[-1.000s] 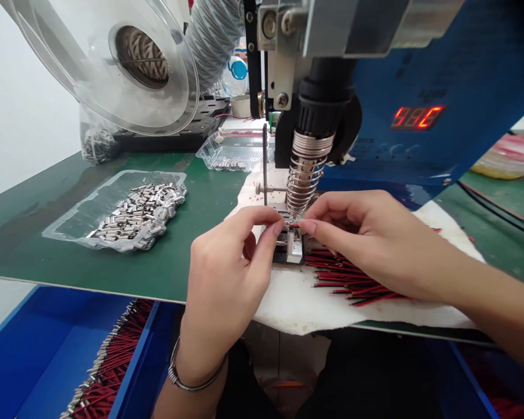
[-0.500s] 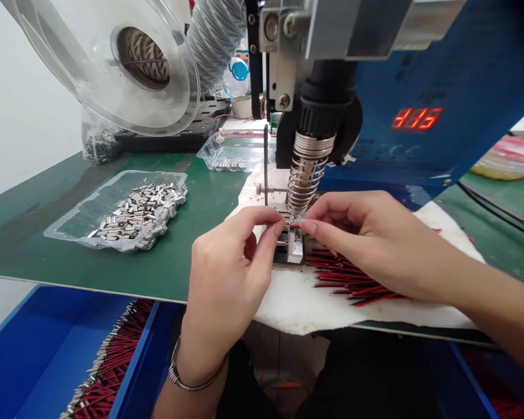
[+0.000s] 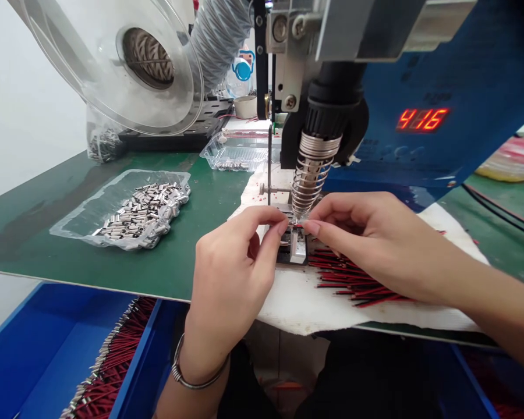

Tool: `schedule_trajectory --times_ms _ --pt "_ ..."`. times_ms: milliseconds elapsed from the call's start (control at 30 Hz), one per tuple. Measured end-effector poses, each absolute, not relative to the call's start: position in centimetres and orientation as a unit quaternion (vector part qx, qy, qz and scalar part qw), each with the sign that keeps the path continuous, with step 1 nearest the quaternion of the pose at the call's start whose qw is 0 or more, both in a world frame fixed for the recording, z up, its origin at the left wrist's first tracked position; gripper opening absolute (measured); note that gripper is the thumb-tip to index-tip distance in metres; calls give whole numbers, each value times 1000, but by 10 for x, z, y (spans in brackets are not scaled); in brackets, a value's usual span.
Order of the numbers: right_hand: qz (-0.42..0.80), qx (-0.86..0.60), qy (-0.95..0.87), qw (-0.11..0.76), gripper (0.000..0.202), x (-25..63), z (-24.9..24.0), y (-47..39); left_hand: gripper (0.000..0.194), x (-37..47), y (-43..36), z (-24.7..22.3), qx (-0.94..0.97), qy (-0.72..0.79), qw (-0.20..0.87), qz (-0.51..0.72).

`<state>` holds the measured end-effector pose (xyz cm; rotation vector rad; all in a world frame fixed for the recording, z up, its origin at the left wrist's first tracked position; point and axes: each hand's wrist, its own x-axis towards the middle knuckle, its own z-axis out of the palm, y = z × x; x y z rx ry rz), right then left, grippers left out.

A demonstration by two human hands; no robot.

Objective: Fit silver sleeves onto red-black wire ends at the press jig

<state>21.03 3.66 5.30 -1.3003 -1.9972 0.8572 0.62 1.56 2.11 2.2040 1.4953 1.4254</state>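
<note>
Directly under the soldering iron (image 3: 311, 174), both hands meet at a small metal fixture (image 3: 297, 247). My left hand (image 3: 236, 267) is closed in a pinch at the fixture's left side, on a small metal part mostly hidden by the fingertips. From the right, my right hand (image 3: 367, 238) pinches a red-and-black wire, whose end points at the iron's tip. Below that hand lies a pile of red-and-black wires (image 3: 353, 279) on a white cloth (image 3: 297, 302).
A clear tray (image 3: 78, 224) of small silver cylinders stands left on the green table (image 3: 170, 262), another clear tray (image 3: 227, 148) behind. Lower left, a blue bin (image 3: 48, 343) holds wires with silver ends. A blue machine (image 3: 423, 157) and a clear fume hood (image 3: 82, 64) flank the iron.
The whole view has shifted slightly to the right. Both hands keep their pinch at the fixture, with hardly any movement relative to it.
</note>
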Motion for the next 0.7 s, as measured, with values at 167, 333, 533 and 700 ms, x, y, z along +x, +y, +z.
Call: schedule_trajectory --times_ms 167,333,533,700 --pt "327 -491 -749 302 30 211 54 37 9 5 15 22 728 502 60 462" --pt "334 -489 -747 301 31 210 54 37 11 5 14 21 729 501 58 463" --pt "343 -491 -740 306 40 210 55 37 10 5 15 21 729 497 57 468" --pt "337 -490 -744 306 39 210 54 38 10 6 15 21 729 499 57 465"
